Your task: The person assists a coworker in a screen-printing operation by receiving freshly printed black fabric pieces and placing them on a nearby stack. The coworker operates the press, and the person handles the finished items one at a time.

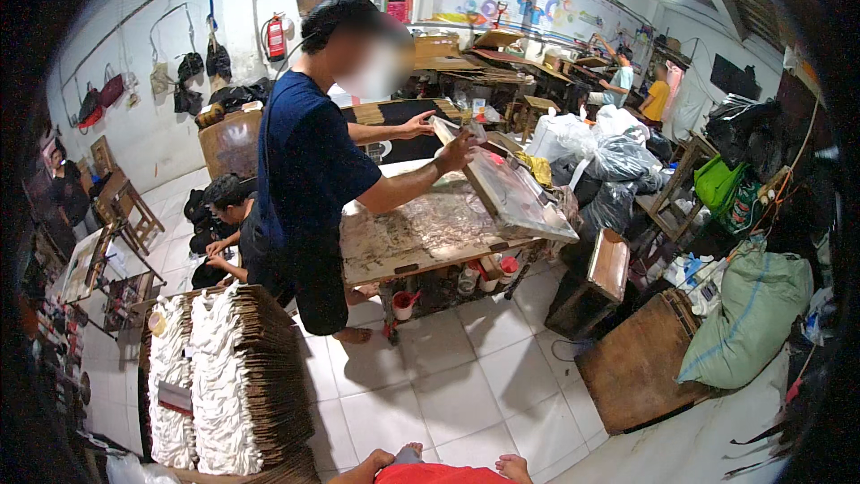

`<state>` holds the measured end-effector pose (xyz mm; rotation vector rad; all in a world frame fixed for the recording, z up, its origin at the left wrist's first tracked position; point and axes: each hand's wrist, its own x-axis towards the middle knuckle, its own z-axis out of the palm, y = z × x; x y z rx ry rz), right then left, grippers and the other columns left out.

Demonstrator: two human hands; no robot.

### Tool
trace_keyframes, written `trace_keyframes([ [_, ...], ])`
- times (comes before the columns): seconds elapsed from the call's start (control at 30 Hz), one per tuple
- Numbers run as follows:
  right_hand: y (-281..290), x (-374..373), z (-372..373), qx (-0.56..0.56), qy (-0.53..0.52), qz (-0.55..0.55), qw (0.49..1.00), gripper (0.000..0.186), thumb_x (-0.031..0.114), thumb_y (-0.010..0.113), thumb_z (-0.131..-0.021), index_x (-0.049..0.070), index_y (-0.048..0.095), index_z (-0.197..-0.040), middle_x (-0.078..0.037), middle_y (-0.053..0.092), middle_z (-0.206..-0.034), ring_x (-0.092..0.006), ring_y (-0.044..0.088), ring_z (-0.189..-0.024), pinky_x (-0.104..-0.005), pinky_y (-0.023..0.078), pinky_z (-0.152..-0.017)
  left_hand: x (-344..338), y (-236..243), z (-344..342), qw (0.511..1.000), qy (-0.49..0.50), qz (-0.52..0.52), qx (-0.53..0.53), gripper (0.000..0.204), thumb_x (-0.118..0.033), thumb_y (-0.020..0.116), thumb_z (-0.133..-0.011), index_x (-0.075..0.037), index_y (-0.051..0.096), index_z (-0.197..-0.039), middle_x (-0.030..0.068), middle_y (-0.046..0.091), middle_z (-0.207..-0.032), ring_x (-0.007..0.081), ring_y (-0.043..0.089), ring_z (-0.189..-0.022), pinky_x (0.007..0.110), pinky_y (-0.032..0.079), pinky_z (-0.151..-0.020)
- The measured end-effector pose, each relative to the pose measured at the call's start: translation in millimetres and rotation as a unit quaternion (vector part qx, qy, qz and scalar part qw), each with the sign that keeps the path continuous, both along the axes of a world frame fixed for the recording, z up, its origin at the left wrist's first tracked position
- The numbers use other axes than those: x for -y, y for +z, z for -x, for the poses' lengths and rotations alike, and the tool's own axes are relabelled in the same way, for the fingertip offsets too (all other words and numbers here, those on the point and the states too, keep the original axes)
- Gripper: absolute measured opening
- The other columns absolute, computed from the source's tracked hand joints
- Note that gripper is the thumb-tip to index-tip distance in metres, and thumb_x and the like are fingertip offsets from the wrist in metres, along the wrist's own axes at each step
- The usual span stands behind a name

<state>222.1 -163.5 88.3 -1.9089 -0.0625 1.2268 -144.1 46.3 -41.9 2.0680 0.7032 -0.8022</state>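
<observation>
My left hand hangs at the lower edge beside my red shirt, small and rounded, its fingers not readable. At the shirt's right side, what looks like my right hand shows only in part, with its grip unclear. I see nothing held in either. To the left stands a tall stack of thin brown boards with bunched white cloth along it. In front of me a person in a dark blue shirt holds a framed screen tilted over a stained worktable with both hands.
Red-stained pots sit beneath the worktable. Right of it are a dark bin-like box, a leaning brown board and a full green sack. Another person crouches behind the board stack. White floor tiles lie between.
</observation>
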Motion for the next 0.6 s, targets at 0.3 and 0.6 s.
trace_keyframes([
  [0.3, -42, 60, 36, 0.0, -0.02, 0.047, 0.999, 0.021, 0.003, 0.059, -0.075, -0.004, 0.057, -0.096, -0.016, 0.064, -0.08, -0.0208, 0.062, -0.066, -0.0279, 0.05, -0.055, -82, 35, -26, 0.958, 0.219, 0.09, -0.163, 0.036, -0.038, 0.052, -0.083, -0.017, 0.06, -0.11, 0.0085, 0.063, -0.098, 0.0156, 0.061, -0.079, 0.032, 0.048, -0.071],
  [0.6, -72, 83, 44, -0.018, -0.027, 0.046, 0.998, 0.021, 0.004, 0.061, -0.075, -0.003, 0.058, -0.094, -0.016, 0.064, -0.079, -0.0218, 0.063, -0.065, -0.0287, 0.051, -0.055, -103, 22, -34, 0.994, 0.055, -0.039, 0.082, 0.035, -0.015, 0.055, -0.076, -0.008, 0.057, -0.11, 0.01, 0.063, -0.091, 0.0219, 0.061, -0.072, 0.035, 0.049, -0.07],
])
